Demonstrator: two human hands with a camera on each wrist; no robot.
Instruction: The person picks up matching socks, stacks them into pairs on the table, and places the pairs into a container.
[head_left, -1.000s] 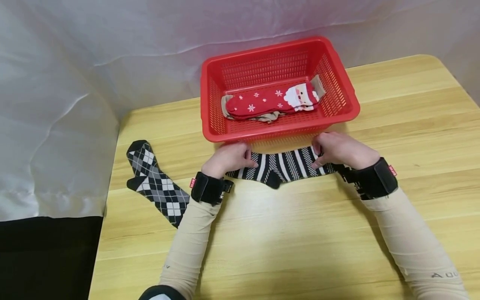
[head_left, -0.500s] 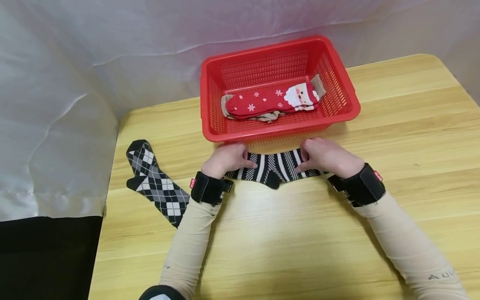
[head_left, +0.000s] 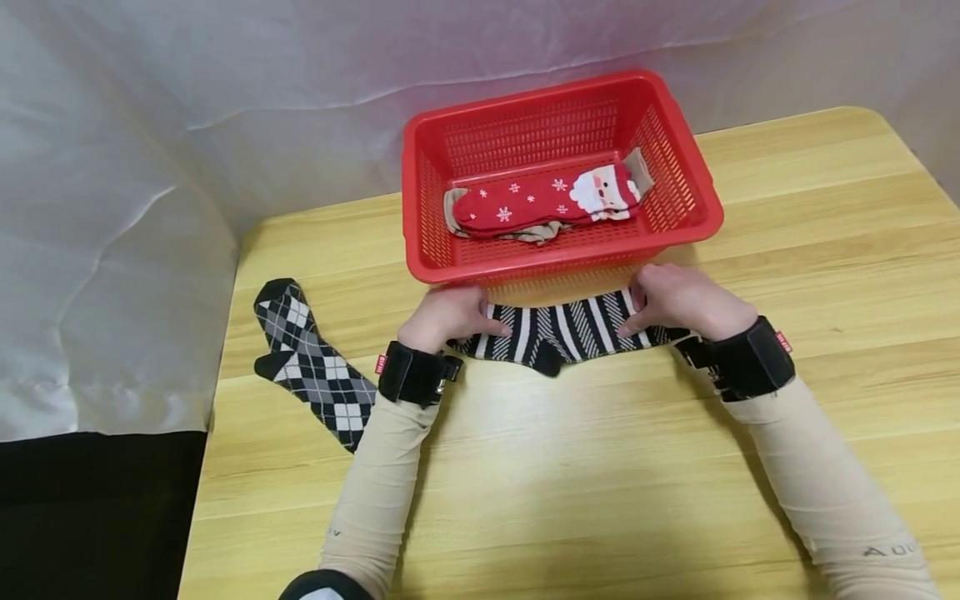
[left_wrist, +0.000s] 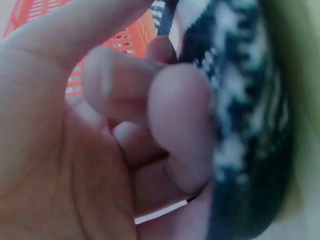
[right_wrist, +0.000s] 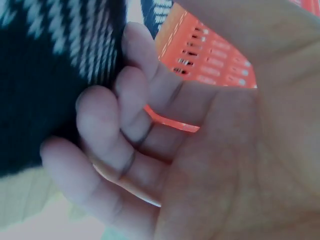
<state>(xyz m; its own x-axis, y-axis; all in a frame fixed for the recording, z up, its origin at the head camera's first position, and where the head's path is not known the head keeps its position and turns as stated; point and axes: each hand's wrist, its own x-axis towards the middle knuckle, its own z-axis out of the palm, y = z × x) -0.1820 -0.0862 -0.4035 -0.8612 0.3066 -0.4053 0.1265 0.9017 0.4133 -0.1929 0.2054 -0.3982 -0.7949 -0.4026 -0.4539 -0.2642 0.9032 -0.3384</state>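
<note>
A black and white striped sock (head_left: 551,333) lies stretched sideways on the table, just in front of the red basket, its black heel pointing toward me. At its left end, my left hand (head_left: 450,317) pinches the fabric with the thumb laid over it; in the left wrist view the curled fingers (left_wrist: 180,105) press against the knit. The right hand (head_left: 686,300) pinches the sock near its other end, and the right wrist view shows bent fingertips (right_wrist: 97,107) against the dark fabric. Each hand covers part of the sock.
Behind the hands stands the red basket (head_left: 562,265), holding a red sock (head_left: 517,208) with snowflakes and a Santa face over beige cloth (head_left: 542,233). An argyle sock (head_left: 318,367) lies at the left, partly behind the left forearm. A pale curtain hangs behind the table (head_left: 562,500).
My right hand first slid left along the striped sock, then back right to near its end. The left hand shifted very slightly left. Basket and argyle sock stayed in place.
</note>
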